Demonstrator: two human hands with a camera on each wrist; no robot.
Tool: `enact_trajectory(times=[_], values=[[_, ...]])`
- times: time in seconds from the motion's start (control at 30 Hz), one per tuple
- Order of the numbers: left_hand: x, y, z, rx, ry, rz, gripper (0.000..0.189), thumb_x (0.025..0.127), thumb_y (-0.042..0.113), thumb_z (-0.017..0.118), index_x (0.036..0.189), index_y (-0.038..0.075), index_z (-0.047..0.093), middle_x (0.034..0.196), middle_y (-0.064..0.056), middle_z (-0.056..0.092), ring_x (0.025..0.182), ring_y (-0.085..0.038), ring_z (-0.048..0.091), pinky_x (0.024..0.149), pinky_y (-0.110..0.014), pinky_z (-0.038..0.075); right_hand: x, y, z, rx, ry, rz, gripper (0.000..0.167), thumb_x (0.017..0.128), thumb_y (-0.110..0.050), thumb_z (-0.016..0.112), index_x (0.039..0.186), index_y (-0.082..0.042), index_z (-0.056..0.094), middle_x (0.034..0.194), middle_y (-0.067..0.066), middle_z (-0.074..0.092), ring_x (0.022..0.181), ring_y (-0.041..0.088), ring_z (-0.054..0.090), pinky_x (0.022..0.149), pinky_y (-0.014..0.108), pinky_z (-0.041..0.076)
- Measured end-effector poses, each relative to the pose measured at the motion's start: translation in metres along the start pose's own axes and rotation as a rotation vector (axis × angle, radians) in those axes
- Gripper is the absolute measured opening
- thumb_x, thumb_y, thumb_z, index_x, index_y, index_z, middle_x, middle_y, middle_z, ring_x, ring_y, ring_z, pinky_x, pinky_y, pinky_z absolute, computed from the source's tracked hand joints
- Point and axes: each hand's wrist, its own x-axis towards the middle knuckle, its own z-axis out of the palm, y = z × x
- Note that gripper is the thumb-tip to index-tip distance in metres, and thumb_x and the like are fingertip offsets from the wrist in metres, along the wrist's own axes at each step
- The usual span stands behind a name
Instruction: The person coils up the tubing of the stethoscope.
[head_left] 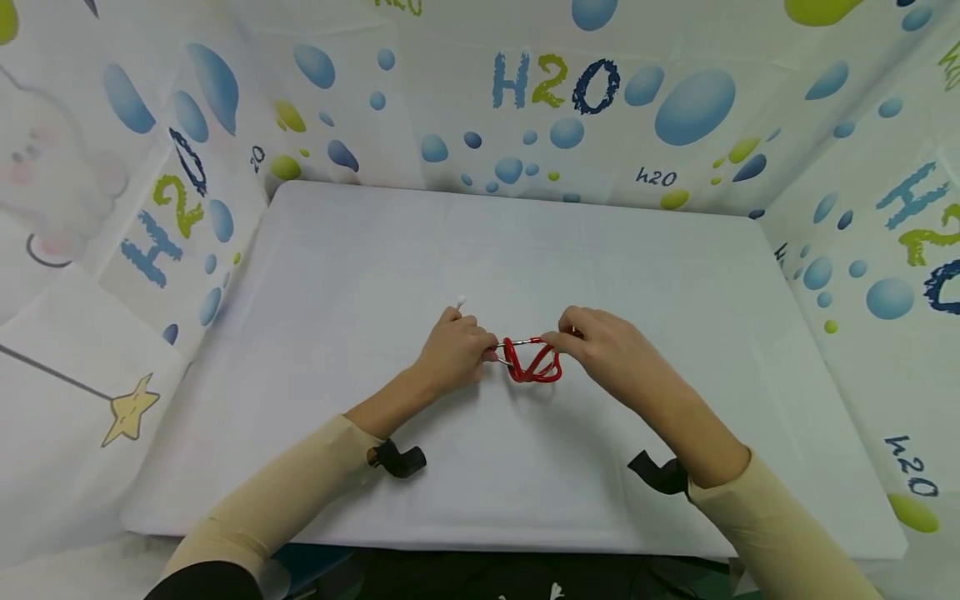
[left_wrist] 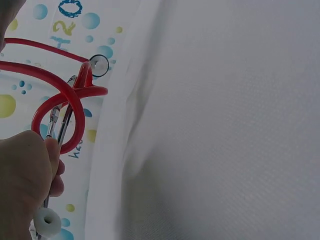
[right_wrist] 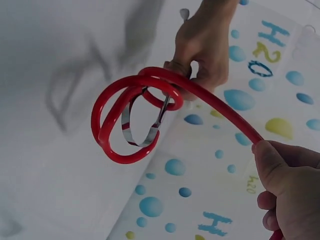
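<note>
A stethoscope with red tubing (head_left: 536, 377) is held between both hands, just above the white tabletop (head_left: 495, 250). My left hand (head_left: 455, 352) grips its metal ear tubes (left_wrist: 64, 127), and a white eartip (left_wrist: 47, 222) sticks out past the fingers. The tubing forms loose loops around the metal, clearest in the right wrist view, where a curved silver strip (right_wrist: 131, 125) shows inside them. With thumb and fingers my right hand (head_left: 606, 343) pinches a stretch of the red tube (right_wrist: 225, 111). A round dark-rimmed disc (left_wrist: 99, 65) appears beside the loops in the left wrist view.
White cloth with blue and green drops and H2O lettering (head_left: 555, 82) hangs behind the table and along both sides. Black straps (head_left: 401, 460) dangle at both wrists, by the beige sleeves (head_left: 292, 483). The table's front edge runs close to the person.
</note>
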Motion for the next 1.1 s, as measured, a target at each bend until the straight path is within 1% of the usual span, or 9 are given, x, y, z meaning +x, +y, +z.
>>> enact_trajectory(times=[0.1,0.2,0.37,0.5,0.57,0.67,0.8,0.93,1.1], values=[[0.001,0.003,0.001,-0.006,0.007,0.022,0.004,0.079,0.021,0.074,0.079,0.019,0.071,0.066,0.008,0.066,0.067,-0.013,0.051,0.075,-0.034,0.032,0.004,0.005,0.001,0.012,0.027,0.006,0.034,0.072,0.001,0.079,0.104,-0.006,0.069,0.088,0.005,0.06,0.073,0.016,0.057,0.063,0.025,0.05],[0.003,0.007,0.0,-0.018,0.024,0.042,0.004,0.079,0.021,0.075,0.079,0.02,0.071,0.067,0.01,0.066,0.066,-0.012,0.05,0.075,-0.034,0.033,0.009,0.009,0.0,0.001,0.042,0.016,0.033,0.072,-0.004,0.08,0.103,-0.005,0.068,0.088,0.005,0.061,0.074,0.016,0.059,0.066,0.026,0.052],[0.004,0.015,-0.004,-0.069,0.074,0.089,0.005,0.077,0.021,0.077,0.08,0.021,0.073,0.071,0.013,0.069,0.064,-0.01,0.048,0.075,-0.033,0.032,0.015,0.014,-0.001,-0.013,0.044,0.038,0.032,0.073,-0.01,0.08,0.102,-0.005,0.068,0.087,0.005,0.063,0.076,0.017,0.062,0.07,0.028,0.054],[0.006,0.022,-0.009,-0.098,0.107,0.122,0.005,0.078,0.022,0.076,0.082,0.021,0.074,0.073,0.012,0.07,0.065,-0.009,0.048,0.073,-0.033,0.031,0.017,0.019,-0.001,-0.014,0.057,0.041,0.028,0.076,-0.015,0.079,0.099,-0.005,0.068,0.085,0.003,0.063,0.073,0.016,0.061,0.068,0.027,0.054],[0.006,0.025,-0.012,-0.113,0.115,0.128,0.005,0.078,0.022,0.076,0.082,0.02,0.075,0.074,0.012,0.071,0.065,-0.009,0.048,0.073,-0.033,0.03,0.018,0.021,-0.001,-0.011,0.067,0.043,0.026,0.077,-0.017,0.078,0.098,-0.005,0.068,0.083,0.003,0.063,0.071,0.015,0.06,0.066,0.026,0.053],[0.006,0.028,-0.016,-0.121,0.118,0.137,0.005,0.08,0.025,0.075,0.083,0.02,0.075,0.075,0.011,0.071,0.065,-0.009,0.048,0.073,-0.032,0.03,0.017,0.024,0.001,-0.001,0.068,0.057,0.025,0.077,-0.018,0.077,0.096,-0.005,0.068,0.081,0.002,0.063,0.069,0.015,0.06,0.065,0.026,0.053],[0.004,0.031,-0.02,-0.131,0.127,0.148,0.007,0.082,0.026,0.073,0.084,0.02,0.075,0.075,0.011,0.071,0.066,-0.008,0.048,0.073,-0.032,0.03,0.014,0.027,0.005,0.029,0.044,0.095,0.025,0.076,-0.019,0.078,0.096,-0.007,0.069,0.083,0.002,0.064,0.072,0.014,0.061,0.068,0.026,0.054],[0.004,0.034,-0.024,-0.146,0.144,0.17,0.006,0.082,0.025,0.073,0.084,0.02,0.075,0.076,0.011,0.071,0.067,-0.008,0.049,0.074,-0.033,0.03,0.009,0.031,0.011,0.064,0.022,0.134,0.025,0.076,-0.019,0.078,0.096,-0.008,0.069,0.085,0.001,0.064,0.075,0.013,0.062,0.07,0.027,0.055],[0.004,0.036,-0.029,-0.154,0.168,0.192,0.007,0.082,0.026,0.072,0.083,0.019,0.074,0.076,0.01,0.071,0.067,-0.009,0.049,0.074,-0.032,0.03,0.003,0.034,0.013,0.111,0.015,0.175,0.023,0.078,-0.019,0.076,0.097,-0.008,0.069,0.087,0.001,0.064,0.076,0.013,0.063,0.071,0.028,0.055]])
